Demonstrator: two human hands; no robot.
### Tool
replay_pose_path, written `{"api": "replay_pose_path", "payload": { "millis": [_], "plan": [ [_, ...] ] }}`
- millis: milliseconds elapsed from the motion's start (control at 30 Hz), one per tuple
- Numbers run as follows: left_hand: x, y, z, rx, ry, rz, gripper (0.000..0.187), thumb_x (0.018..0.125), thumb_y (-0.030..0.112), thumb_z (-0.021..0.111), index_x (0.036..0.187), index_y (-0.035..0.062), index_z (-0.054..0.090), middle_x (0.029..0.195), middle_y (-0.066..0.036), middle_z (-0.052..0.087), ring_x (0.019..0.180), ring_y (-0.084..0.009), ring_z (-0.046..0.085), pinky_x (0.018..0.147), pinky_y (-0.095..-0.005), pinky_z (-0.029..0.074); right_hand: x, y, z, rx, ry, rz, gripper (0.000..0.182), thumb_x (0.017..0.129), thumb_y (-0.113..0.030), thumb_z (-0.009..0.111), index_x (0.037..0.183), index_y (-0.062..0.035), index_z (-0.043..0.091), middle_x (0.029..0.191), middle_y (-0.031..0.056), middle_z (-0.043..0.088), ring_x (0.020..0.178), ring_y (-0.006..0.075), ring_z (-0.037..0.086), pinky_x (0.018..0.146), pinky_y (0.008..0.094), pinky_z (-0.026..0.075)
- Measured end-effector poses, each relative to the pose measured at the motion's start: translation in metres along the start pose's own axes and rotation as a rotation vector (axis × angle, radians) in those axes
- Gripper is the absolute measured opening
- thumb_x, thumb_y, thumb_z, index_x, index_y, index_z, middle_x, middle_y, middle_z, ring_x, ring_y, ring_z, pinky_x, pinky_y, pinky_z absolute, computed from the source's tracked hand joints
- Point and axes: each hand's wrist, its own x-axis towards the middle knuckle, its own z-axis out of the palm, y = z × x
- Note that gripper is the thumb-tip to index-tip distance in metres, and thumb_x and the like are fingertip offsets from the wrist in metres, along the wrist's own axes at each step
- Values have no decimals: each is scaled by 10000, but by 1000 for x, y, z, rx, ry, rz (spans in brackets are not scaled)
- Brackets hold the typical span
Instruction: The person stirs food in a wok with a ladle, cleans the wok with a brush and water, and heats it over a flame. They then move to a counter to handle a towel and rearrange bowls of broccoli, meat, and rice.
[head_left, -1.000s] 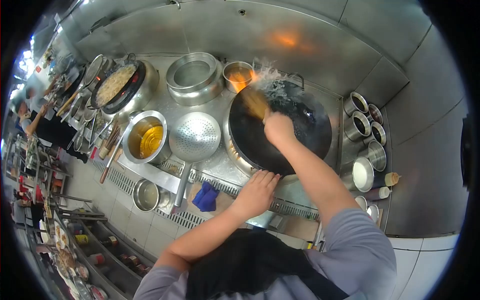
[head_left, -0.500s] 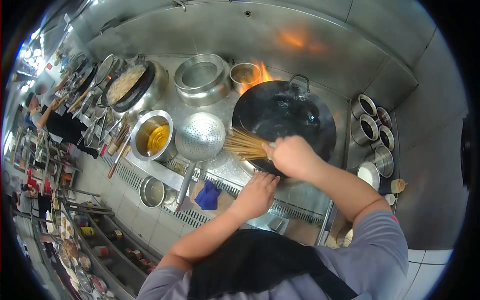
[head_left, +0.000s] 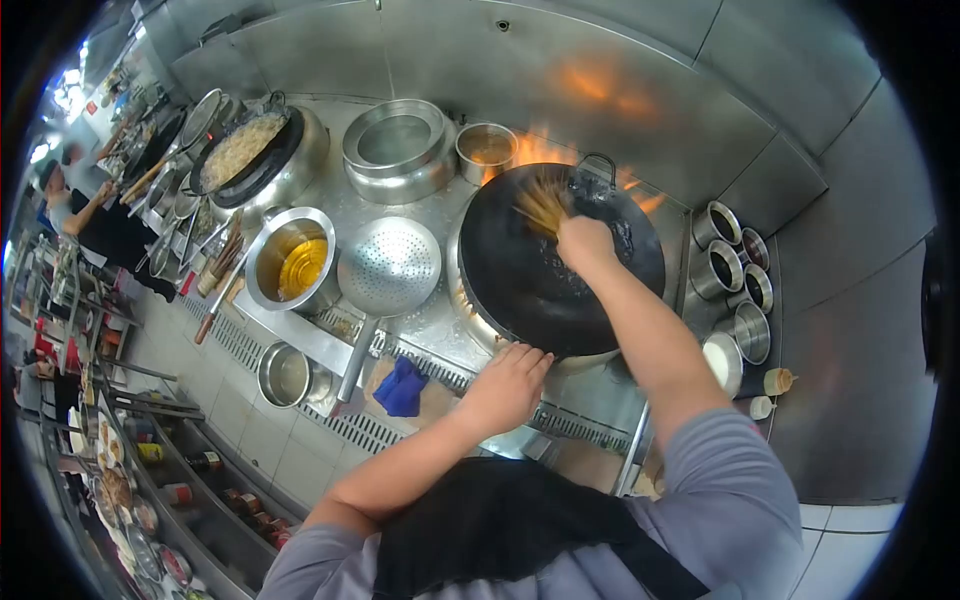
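Swinging back over the round black metal wok (head_left: pixel 540 290), the tan bamboo brush (head_left: pixel 544 206) reaches the far side — right hand (head_left: pixel 587 246) clenched around it, left hand (head_left: pixel 505 388), fingers nearly together, by the near rim.

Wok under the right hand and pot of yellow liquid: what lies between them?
A perforated ladle, its bowl between wok and pot, handle pointing back toward the person, as the head view shows.
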Motion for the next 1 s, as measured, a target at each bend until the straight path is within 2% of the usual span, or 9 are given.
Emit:
{"api": "replay_pose_path", "payload": {
  "millis": [133,200,300,467,567,700,800,867,1000],
  "plan": [
    [-2,-4,-2,-2,30,35,456,760,125,601,1186,-23,536,1134,-143,551,1107,-306,496,1005,-406,370,-39,-53,-17,-22,49,-254,233,719,-121,565,895,17,630,720,208,645,693,332,659,635,421,522],
    [0,-6,-2,-17,18,33,461,762,127,600,1192,-26,530,1141,-146,547,1113,-306,493,1014,-411,361,-83,-53,-28,-113,-148,-406,242,750,-112,520,933,17,613,736,210,646,705,323,664,648,413,529],
    [-8,-6,1,-22,-12,22,471,767,132,597,1202,-31,521,1148,-152,540,1122,-307,488,1029,-420,343,-73,-31,-37,-302,-297,-201,184,786,-127,535,830,-44,693,834,159,677,790,305,673,695,413,534],
    [-6,-14,8,58,5,76,466,780,153,572,1202,-39,520,1131,-154,541,1113,-315,491,1037,-422,330,-9,-25,-11,-66,-43,58,220,754,-181,572,912,-52,654,790,165,663,750,320,658,676,437,522],
    [-3,-17,3,94,-3,108,458,783,155,548,1199,-35,524,1119,-156,543,1107,-320,495,1026,-425,341,-70,-51,-13,-163,-13,-236,224,764,-122,535,937,-10,621,764,149,657,728,312,660,650,409,527],
    [-9,-16,7,44,-60,62,475,772,140,536,1209,-45,513,1130,-166,538,1117,-322,492,1017,-426,354,-114,-46,-50,-515,-520,-138,252,843,-152,500,962,-69,706,956,128,690,898,249,671,773,383,527],
    [-8,-19,4,105,-18,97,509,773,146,541,1241,-48,486,1161,-169,526,1138,-319,480,1029,-421,343,-37,20,-16,-440,-197,61,204,833,-139,515,860,-72,706,879,114,692,828,256,679,653,374,542],
    [-8,-20,2,64,-63,96,540,772,153,553,1264,-48,463,1189,-170,515,1160,-316,467,1040,-415,332,-8,14,-14,-175,-92,178,200,813,-166,547,857,-34,690,870,160,677,833,308,664,713,409,528],
    [-10,-21,3,87,-31,126,547,771,159,563,1266,-48,460,1184,-165,517,1158,-312,467,1043,-411,329,-44,-50,-12,-181,-75,-67,155,763,-154,563,780,-51,677,816,151,674,793,302,669,675,419,529]
  ]
}}
